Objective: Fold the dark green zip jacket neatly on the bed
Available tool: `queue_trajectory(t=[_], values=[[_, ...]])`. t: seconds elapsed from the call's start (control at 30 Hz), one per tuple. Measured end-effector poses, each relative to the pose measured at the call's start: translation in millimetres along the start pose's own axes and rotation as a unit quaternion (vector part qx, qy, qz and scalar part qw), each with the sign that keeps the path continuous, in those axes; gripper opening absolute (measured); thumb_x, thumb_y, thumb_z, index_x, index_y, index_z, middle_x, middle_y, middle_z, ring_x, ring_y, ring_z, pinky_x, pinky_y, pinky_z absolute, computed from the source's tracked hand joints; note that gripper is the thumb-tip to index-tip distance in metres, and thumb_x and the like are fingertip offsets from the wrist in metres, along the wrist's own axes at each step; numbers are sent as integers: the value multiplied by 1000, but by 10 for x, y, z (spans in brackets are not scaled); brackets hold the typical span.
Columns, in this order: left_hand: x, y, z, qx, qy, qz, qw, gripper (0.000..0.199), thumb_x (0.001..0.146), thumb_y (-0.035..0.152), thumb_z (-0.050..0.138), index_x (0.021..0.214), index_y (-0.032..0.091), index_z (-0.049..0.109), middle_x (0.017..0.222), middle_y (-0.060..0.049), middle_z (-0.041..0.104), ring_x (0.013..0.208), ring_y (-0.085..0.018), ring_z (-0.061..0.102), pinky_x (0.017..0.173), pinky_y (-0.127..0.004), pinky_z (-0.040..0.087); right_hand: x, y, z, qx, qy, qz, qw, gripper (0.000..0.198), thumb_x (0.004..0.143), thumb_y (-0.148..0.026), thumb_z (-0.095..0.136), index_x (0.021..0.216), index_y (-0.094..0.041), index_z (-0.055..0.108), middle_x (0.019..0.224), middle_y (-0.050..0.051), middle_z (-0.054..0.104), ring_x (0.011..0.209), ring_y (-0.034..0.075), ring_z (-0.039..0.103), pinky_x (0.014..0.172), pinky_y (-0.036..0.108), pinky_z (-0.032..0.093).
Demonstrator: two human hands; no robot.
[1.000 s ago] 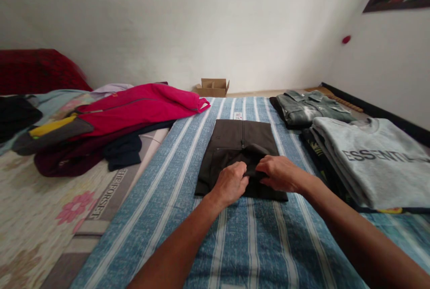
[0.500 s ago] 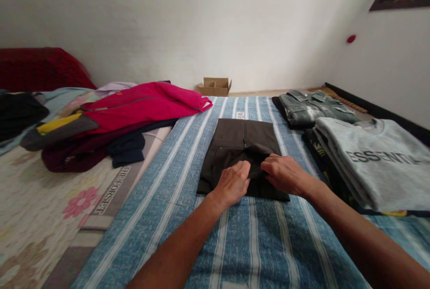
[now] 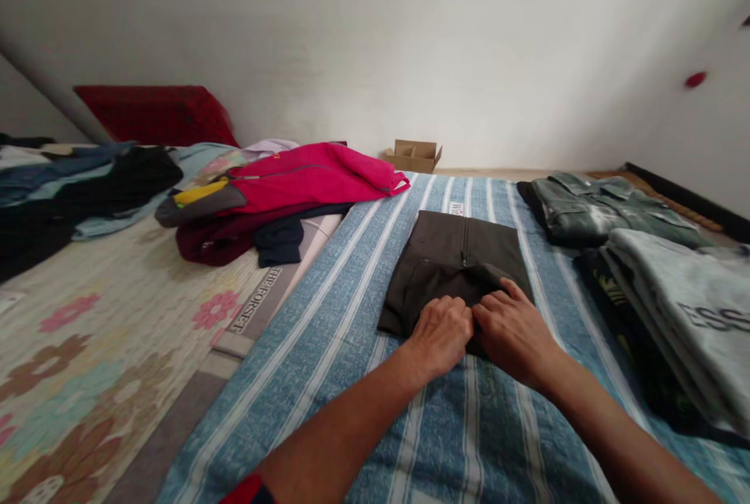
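Note:
A dark brown zip-up jacket (image 3: pixel 433 242), folded into a rough rectangle, lies on the blue striped sheet (image 3: pixel 351 277). Its zip runs down the middle of the far half. My left hand (image 3: pixel 442 332) is closed on the jacket's near part, fingers curled into the cloth. Right beside it, nearly touching, my right hand (image 3: pixel 509 328) also grips the jacket, with its thumb raised a little. Cloth is bunched just beyond both hands. The fingertips are hidden behind my knuckles.
On the right lie a folded grey sweatshirt (image 3: pixel 685 316) on dark clothes and a folded green denim jacket (image 3: pixel 609 203). A pink jacket (image 3: pixel 316 172) is heaped at left, with black clothing (image 3: pixel 129 184) farther left. A cardboard box (image 3: pixel 413 154) stands by the wall.
My view has turned left, so the surroundings sit farther right. My hands have come together on the jacket's near edge, where there was a gap between them.

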State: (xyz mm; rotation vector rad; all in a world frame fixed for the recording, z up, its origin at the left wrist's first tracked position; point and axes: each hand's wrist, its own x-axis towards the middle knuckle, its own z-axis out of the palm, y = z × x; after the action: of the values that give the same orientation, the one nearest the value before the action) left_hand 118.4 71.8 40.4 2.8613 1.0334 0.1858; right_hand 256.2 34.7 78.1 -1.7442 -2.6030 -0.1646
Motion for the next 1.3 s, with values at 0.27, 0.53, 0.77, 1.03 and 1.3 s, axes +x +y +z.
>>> queue_trajectory(t=[0.27, 0.53, 0.77, 1.03, 1.3], values=[[-63, -82, -121, -30, 42, -5, 999, 7, 82, 21, 54, 81, 16, 58, 84, -7, 61, 80, -20, 57, 69, -31, 45, 82, 22, 106, 39, -86, 65, 993, 22, 83, -12, 44, 79, -19, 64, 82, 6, 66, 77, 19, 62, 61, 27, 35], [-163, -645, -485, -182, 123, -265, 939, 19, 77, 35, 60, 70, 18, 58, 68, 0, 60, 65, -14, 57, 59, -25, 39, -32, 93, 184, 85, -48, 44, 994, 13, 81, -16, 46, 82, -19, 58, 85, 3, 63, 81, 17, 58, 64, 26, 34], [-235, -839, -343, -386, -54, -292, 873, 31, 76, 46, 56, 74, 15, 59, 54, 0, 56, 50, -14, 56, 43, -21, 38, -90, 173, 251, 172, 17, 33, 984, 8, 75, -14, 44, 75, -19, 50, 77, 1, 57, 71, 14, 53, 62, 24, 33], [-238, -980, -251, -457, -69, -274, 844, 26, 72, 41, 60, 69, 15, 57, 54, 0, 58, 44, -11, 53, 34, -16, 30, -106, 192, 252, 226, 49, 64, 971, 6, 70, -15, 45, 73, -19, 47, 70, -1, 55, 61, 12, 49, 57, 23, 30], [-249, -883, -311, -514, -22, -297, 804, 17, 70, 22, 58, 59, 18, 45, 51, 3, 51, 46, -12, 53, 37, -17, 41, -105, 228, 263, 272, 65, 91, 956, 5, 68, -17, 46, 72, -20, 47, 63, -4, 52, 57, 12, 49, 56, 23, 30]])
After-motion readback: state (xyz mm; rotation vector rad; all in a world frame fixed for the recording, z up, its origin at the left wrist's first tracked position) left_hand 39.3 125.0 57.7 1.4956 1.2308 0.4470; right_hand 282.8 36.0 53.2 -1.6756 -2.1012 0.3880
